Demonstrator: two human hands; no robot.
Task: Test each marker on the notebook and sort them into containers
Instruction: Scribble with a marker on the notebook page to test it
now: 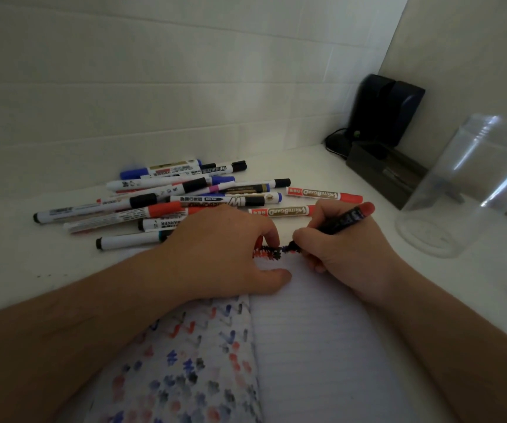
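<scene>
I see the right hand (337,254) gripping a black-barrelled, red-ended marker (342,221), tip on the lined white notebook (313,346). The left hand (224,254) rests on the page, fingers apparently loosely bent, holding nothing.

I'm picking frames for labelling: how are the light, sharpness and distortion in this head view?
Head view: dim, flat light, no hard shadows; wide-angle bending curves the wall lines and stretches the forearms; the clear plastic jar at right is blurred with streaky glare; the marker pile labels are partly readable; the right hand and its marker are fairly sharp, as is the scribble on the notebook.
</scene>
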